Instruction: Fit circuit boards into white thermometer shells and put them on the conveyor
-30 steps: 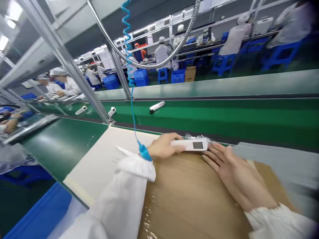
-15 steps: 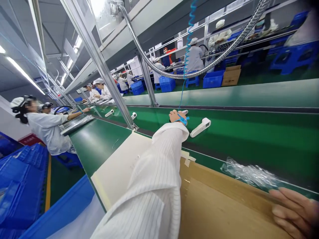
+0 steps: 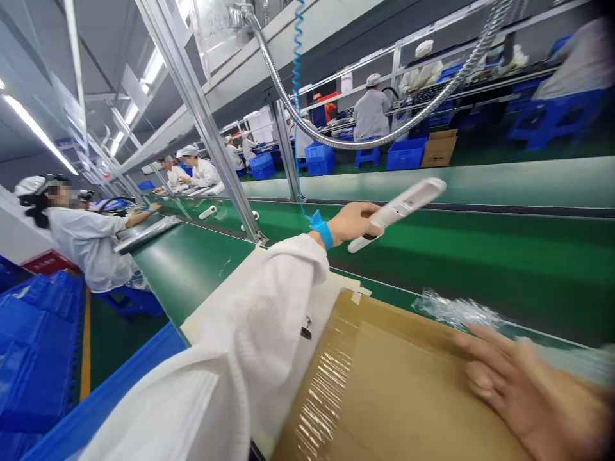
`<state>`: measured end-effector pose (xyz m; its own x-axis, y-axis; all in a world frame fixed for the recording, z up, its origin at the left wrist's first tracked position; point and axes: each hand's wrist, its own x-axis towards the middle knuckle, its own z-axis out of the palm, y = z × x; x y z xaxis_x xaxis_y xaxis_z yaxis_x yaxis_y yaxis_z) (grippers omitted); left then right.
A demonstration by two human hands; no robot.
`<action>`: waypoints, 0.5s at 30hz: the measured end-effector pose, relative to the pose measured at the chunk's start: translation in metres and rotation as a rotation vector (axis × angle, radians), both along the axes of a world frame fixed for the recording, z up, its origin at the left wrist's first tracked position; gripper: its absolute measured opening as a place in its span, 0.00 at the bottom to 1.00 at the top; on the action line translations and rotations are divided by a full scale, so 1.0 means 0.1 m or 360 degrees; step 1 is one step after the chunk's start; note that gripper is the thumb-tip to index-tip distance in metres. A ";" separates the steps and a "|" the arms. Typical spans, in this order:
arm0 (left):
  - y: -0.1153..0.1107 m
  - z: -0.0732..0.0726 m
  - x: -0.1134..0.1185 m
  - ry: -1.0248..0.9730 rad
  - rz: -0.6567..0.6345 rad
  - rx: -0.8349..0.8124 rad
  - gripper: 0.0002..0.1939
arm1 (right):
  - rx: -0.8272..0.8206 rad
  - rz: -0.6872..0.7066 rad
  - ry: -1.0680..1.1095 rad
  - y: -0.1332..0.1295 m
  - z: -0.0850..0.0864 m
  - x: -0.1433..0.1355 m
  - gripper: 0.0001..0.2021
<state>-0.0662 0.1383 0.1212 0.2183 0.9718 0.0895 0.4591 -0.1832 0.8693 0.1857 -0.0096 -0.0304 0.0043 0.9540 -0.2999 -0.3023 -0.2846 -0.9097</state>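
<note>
One white device (image 3: 414, 200) gripped in L hand (image 3: 354, 224) over green belt (image 3: 480, 250); R hand (image 3: 519, 384), blurry, half-open, nr clear plastic (image 3: 454, 309) & cardboard (image 3: 403, 378).

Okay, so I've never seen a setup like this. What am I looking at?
These are a person's own bare hands, seen from a camera worn on the head, looking forward and down. The left hand, wearing a blue wristband, holds a long white device over a green surface. The blurred right hand is over brown cardboard, near crumpled clear plastic, with nothing visibly held. Another white device lies farther left on the green. People in white work nearby.
</note>
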 end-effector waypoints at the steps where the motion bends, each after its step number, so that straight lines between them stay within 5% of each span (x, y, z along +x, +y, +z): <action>1: -0.20 -0.04 0.10 -0.0082 -0.0236 0.0069 0.21 | -0.0039 0.0091 0.0065 -0.11 0.17 -0.07 0.30; 3: -0.63 -0.22 0.30 -0.0200 -0.0720 0.0232 0.16 | -0.0057 0.0223 0.0219 -0.28 0.44 -0.19 0.34; 5: -1.04 -0.48 0.49 -0.0229 -0.0928 0.0396 0.10 | -0.0004 0.0236 0.0282 -0.35 0.56 -0.25 0.32; 8: -1.47 -0.86 0.71 -0.0409 -0.0465 0.0468 0.14 | 0.0144 0.0018 0.0176 -0.32 0.53 -0.24 0.30; 10: -1.62 -1.02 0.81 -0.0585 -0.0134 0.0196 0.12 | 0.0264 -0.0167 0.0096 -0.26 0.45 -0.20 0.32; 12: -1.69 -1.10 0.87 -0.0742 -0.0123 -0.0152 0.12 | 0.0410 -0.0296 0.0046 -0.21 0.38 -0.17 0.33; 15: -1.72 -1.12 0.92 -0.0813 -0.0399 -0.0436 0.18 | 0.0580 -0.0280 -0.0156 -0.20 0.34 -0.13 0.30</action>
<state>0.0256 -0.0335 0.0094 0.4379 0.8990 -0.0025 -0.0543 0.0292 0.9981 0.1726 -0.0297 0.0036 0.1882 0.9798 0.0674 -0.2244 0.1097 -0.9683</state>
